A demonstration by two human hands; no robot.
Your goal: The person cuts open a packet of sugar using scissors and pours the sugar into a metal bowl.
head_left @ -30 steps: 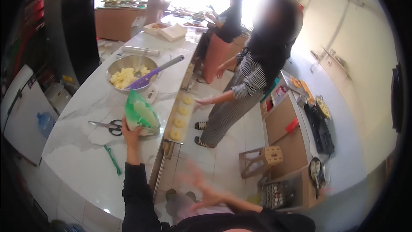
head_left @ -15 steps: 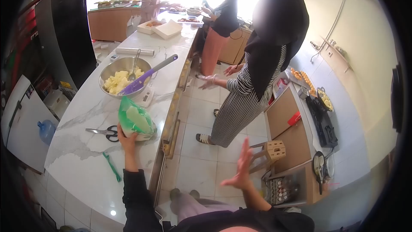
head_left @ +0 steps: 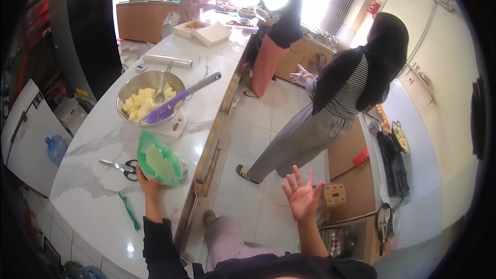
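Note:
At the counter, my left hand [head_left: 148,182] grips the lower side of an open green plastic bag [head_left: 161,160] standing upright; its contents are hard to make out. My right hand [head_left: 304,199] is raised over the floor, empty, palm showing and fingers spread. Just left of the bag lie scissors [head_left: 120,169] with black handles, and nearer me a cut green plastic strip [head_left: 129,212]. Beyond the bag a metal bowl [head_left: 123,87] holds pale yellow lumps [head_left: 138,104], a purple spatula [head_left: 166,109] and a metal spoon [head_left: 161,93]. A white kitchen scale [head_left: 178,124] shows beside the bowl.
A person [head_left: 341,93] in striped clothes and gloves stands right of the marble counter [head_left: 98,201]. Two more people work at its far end. A stool [head_left: 335,195], a stove [head_left: 392,165] and an egg tray [head_left: 331,240] are on the right.
My right hand has turned its palm into view with fingers spread. The person in stripes has turned away and shifted right. My left hand stays on the bag.

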